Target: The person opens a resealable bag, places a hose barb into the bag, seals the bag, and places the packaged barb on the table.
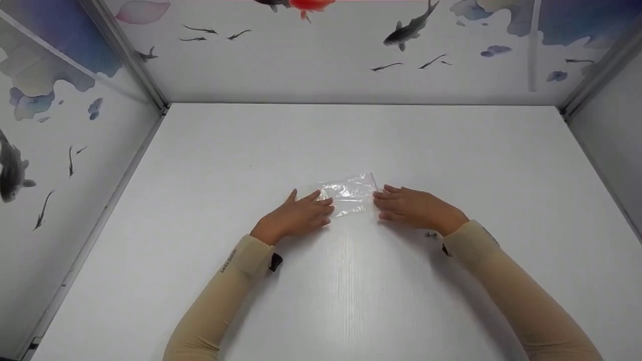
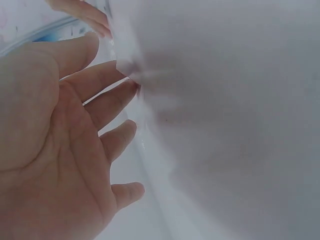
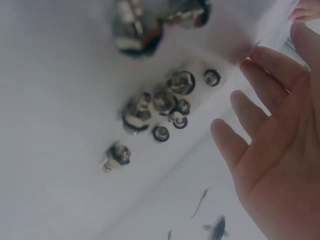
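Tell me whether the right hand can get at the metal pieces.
Likely yes: the metal pieces lie on the table near the right hand, with no barrier showing between.

A clear plastic bag (image 1: 351,191), thin, creased and shiny with glare, lies spread on the desk (image 1: 351,291), slightly askew.

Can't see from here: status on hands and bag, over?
Left hand on left end of bag; right hand at its right edge. Bag lies on table. Metal parts nearby, off bag.
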The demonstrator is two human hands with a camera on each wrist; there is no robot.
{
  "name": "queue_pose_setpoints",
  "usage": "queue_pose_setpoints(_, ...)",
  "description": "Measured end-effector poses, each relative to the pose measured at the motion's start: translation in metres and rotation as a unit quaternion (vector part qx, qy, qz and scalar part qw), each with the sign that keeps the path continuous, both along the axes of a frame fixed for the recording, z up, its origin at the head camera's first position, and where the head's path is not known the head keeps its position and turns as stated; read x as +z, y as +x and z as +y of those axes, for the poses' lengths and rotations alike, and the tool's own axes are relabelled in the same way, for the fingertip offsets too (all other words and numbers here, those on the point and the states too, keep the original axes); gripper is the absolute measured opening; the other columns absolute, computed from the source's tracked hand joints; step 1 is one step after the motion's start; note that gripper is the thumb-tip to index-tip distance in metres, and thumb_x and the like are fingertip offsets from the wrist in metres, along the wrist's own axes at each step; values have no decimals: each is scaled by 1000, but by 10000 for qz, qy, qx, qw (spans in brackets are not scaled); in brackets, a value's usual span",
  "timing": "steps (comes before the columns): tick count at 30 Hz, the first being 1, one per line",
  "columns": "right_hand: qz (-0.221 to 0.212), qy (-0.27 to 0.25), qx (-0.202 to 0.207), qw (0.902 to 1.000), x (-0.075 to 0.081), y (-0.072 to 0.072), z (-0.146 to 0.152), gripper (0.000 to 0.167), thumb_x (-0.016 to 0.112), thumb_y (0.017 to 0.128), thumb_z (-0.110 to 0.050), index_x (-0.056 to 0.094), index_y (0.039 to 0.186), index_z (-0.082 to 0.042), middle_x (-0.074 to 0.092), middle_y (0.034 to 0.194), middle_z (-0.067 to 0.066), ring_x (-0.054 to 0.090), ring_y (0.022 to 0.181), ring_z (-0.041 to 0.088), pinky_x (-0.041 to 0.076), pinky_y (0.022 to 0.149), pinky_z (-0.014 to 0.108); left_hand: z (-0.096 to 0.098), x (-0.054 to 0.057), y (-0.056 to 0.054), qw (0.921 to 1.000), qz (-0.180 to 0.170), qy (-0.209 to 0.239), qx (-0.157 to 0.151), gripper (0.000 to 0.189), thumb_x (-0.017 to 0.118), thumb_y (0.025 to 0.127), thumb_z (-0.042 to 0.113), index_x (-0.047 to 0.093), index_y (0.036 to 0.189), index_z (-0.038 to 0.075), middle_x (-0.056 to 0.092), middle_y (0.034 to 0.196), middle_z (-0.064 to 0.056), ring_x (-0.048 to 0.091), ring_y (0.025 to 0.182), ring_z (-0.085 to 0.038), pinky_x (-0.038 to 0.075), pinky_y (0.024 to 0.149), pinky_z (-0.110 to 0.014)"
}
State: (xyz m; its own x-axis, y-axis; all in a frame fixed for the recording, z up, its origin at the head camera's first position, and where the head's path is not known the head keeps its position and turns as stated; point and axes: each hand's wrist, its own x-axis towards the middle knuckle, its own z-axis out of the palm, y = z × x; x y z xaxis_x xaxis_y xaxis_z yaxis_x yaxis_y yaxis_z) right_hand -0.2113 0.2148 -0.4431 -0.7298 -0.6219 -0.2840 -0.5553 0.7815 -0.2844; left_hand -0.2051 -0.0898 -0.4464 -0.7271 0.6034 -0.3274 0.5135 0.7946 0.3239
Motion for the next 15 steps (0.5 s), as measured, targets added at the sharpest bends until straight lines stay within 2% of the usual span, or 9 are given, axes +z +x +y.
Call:
queue_pose_setpoints(9, 389, -87, 384, 9985, -2, 18, -8, 57, 42, 101, -44, 40, 147, -9, 35, 154, 6, 27, 144, 29, 26, 114, 47, -11, -1, -8, 9994, 18, 109, 343, 45, 39, 103, 41, 44, 145, 27, 30, 155, 12, 12, 149, -17, 2, 117, -57)
queue_pose_setpoints(15, 359, -95, 347, 9987, -1, 25, -13, 57, 43, 101, -43, 38, 148, -12, 32, 156, 4, 28, 144, 30, 30, 111, 53, -13, -1, -10, 9991, 52, 89, 416, 46, 42, 102, 41, 44, 145, 25, 31, 155, 10, 13, 149, -18, 2, 117, -56)
